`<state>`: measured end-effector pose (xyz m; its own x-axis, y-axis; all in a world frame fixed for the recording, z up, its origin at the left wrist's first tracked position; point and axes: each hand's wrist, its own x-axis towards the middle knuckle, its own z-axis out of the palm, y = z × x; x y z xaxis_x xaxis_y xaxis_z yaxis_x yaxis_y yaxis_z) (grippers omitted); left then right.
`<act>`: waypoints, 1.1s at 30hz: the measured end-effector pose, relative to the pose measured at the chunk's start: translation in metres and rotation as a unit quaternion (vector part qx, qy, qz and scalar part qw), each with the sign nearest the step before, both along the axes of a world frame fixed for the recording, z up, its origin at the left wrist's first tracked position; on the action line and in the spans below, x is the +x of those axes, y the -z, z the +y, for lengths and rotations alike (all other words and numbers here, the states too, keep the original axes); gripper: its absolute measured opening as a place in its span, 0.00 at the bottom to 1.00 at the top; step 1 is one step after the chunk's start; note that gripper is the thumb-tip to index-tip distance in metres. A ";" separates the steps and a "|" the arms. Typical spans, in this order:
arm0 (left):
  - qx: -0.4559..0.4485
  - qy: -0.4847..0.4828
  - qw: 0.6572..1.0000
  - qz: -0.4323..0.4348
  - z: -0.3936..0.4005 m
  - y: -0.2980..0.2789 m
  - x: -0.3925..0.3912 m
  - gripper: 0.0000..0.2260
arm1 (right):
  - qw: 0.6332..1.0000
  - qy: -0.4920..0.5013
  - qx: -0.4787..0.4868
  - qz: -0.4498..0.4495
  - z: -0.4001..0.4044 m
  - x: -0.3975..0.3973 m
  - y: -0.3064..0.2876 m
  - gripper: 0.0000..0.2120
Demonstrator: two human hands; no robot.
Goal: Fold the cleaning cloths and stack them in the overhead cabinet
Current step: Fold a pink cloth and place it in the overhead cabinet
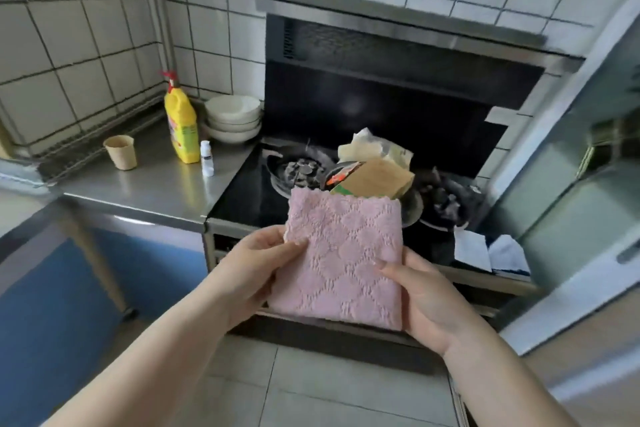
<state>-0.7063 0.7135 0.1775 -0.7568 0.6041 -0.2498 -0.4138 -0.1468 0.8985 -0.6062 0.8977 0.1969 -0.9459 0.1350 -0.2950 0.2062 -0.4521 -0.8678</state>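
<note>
Pink cloth (343,260), quilted diamond texture, folded to a rough square, held in the air in front of the stove (249,198) at its front edge. Left hand (256,274) grips the cloth's left side: thumb on the top face near the upper left corner, fingers curled underneath, out of sight. Right hand (426,302) holds the lower right side, thumb lying across the top face, palm cupping the edge. Scalloped hem faces away, toward the burners. Behind it, paper packets (377,170) piled on the hob. On the steel counter (145,184) to the left: yellow bottle (181,128), small white bottle (206,158), tan cup (120,152), stacked white bowls (232,118).
</note>
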 end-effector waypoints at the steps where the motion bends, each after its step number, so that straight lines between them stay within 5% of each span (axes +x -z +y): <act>1: 0.003 0.018 1.000 0.014 0.015 -0.009 -0.013 0.05 | 1.000 0.015 0.004 0.007 0.011 -0.006 -0.011 0.20; 6: 0.009 0.064 0.995 0.074 0.069 -0.061 -0.053 0.09 | 0.997 0.061 0.018 0.036 0.056 -0.030 -0.059 0.15; 14: 0.059 0.048 0.985 0.155 0.161 -0.124 -0.102 0.04 | 0.989 0.071 -0.067 0.114 0.124 -0.077 -0.115 0.21; 25: 0.025 0.013 0.950 0.312 0.283 -0.218 -0.177 0.09 | 0.978 0.069 -0.051 0.192 0.252 -0.145 -0.194 0.23; 28: -0.017 -0.063 0.912 0.406 0.308 -0.253 -0.196 0.12 | 0.972 0.076 -0.034 0.218 0.273 -0.163 -0.222 0.22; 30: -0.043 -0.131 0.857 0.496 0.324 -0.280 -0.215 0.14 | 0.969 0.059 -0.028 0.239 0.287 -0.170 -0.241 0.21; 33: -0.148 -0.202 0.668 0.701 0.341 -0.329 -0.237 0.14 | 0.965 0.056 -0.024 0.254 0.304 -0.181 -0.265 0.21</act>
<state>-0.9428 1.0543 0.5069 -0.4595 0.3614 0.8114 0.8837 0.2779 0.3766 -0.7868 1.2013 0.4622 -0.9503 0.2433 0.1941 -0.2930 -0.4891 -0.8215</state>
